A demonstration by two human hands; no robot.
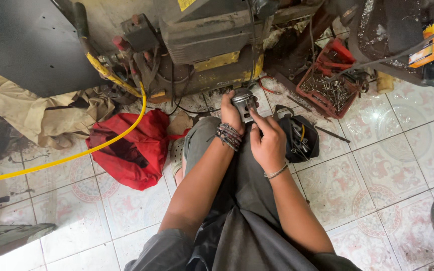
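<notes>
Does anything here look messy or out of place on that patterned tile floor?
Yes. A red cloth lies crumpled on the tiles, a yellow hose trails across it, and grime spreads below the machine. Both hands, left hand and right hand, hold a metal piston.

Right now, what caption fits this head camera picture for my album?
Both hands, left hand and right hand, hold a metal piston above the tiled floor.

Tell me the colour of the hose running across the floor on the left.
Yellow; the hose shows in the head view, passing over the red bag.

Red cloth, yellow hose, crate of bolts.
</notes>
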